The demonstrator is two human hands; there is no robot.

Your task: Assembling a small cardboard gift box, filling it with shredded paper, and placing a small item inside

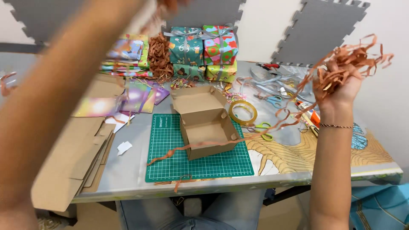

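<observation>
Paper shreds lifted above an open cardboard box

The right hand (338, 87), at the right of the frame, is closed on a bunch of brown paper shreds (347, 64); a long strand trails down across the open cardboard box (206, 123) on the green cutting mat (170, 157). The left hand (164, 6) is blurred at the top edge, its grip impossible to tell, and its forearm blocks the left of the table (128, 170). A tape roll (243, 113), scissors (272, 101), wrapped gifts (202, 51) and flat cardboard (72, 166) surround the box.
</observation>
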